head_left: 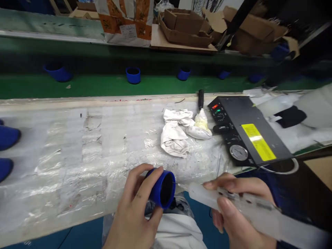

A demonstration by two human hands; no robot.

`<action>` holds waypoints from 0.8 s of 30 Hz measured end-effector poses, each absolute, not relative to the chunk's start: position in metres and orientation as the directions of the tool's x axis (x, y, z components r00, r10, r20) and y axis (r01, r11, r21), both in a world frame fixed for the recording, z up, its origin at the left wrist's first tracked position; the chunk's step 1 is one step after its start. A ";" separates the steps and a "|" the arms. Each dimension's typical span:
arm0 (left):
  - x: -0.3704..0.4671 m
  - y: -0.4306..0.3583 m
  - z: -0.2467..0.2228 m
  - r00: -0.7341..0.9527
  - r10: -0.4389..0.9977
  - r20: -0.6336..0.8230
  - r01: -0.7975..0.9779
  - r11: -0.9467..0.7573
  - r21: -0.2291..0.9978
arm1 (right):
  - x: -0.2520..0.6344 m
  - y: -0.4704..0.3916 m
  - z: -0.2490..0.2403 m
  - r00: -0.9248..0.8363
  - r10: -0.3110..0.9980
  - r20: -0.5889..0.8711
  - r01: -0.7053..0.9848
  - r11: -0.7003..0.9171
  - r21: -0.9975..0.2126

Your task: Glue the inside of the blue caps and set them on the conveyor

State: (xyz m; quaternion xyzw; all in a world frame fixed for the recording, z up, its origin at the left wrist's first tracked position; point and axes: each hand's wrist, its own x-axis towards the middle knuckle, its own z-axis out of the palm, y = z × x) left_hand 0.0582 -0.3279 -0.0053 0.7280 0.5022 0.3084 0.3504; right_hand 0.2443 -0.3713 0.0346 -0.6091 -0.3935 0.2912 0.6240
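Note:
My left hand (135, 211) grips a small blue cup-shaped cap (162, 188) on its side, its dark opening turned to the right. My right hand (233, 207) holds a translucent syringe-like dispenser (207, 195), and its thin needle tip reaches the cap's open mouth. Both hands hover over the near edge of a workbench covered in clear plastic film (77, 148), above my lap.
A crumpled white rag (176, 133) and a brush with a dark handle (201, 114) lie on the bench. A black controller box (246, 133) with a gauge and yellow label sits at right. Blue caps (133, 75) ride a green conveyor behind. More blue parts (7, 136) lie at left.

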 end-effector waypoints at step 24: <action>0.070 -0.323 -0.018 0.411 0.911 -0.024 0.336 -0.127 0.933 | 0.245 -0.379 0.041 0.673 0.733 0.099 0.080 0.061 -0.995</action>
